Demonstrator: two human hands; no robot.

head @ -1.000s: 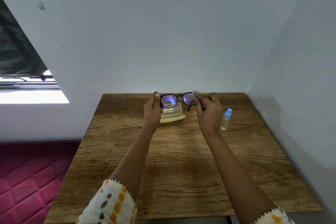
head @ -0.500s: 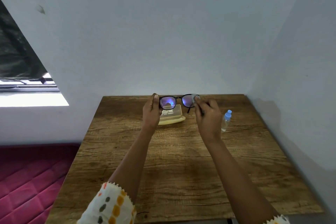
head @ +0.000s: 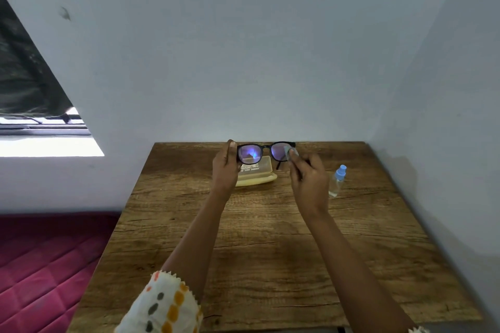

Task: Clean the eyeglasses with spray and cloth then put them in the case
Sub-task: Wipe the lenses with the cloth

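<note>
Black-framed eyeglasses point(head: 266, 146) are held up above the far part of the wooden table point(head: 270, 251). My left hand point(head: 225, 169) grips their left end. My right hand point(head: 308, 178) pinches a small grey-blue cloth point(head: 289, 151) against the right lens. Behind and below the glasses, a pale yellow case point(head: 257, 178) lies open on the table. A clear spray bottle point(head: 336, 181) with a blue cap stands to the right of my right hand, apart from it.
The table sits in a corner, with white walls point(head: 270, 62) behind and to the right. A red quilted mattress point(head: 40, 265) lies low on the left. A window opening point(head: 40, 130) is at the upper left.
Both hands and the glasses have stayed in nearly the same spot. The cloth has shifted slightly on the right lens.
</note>
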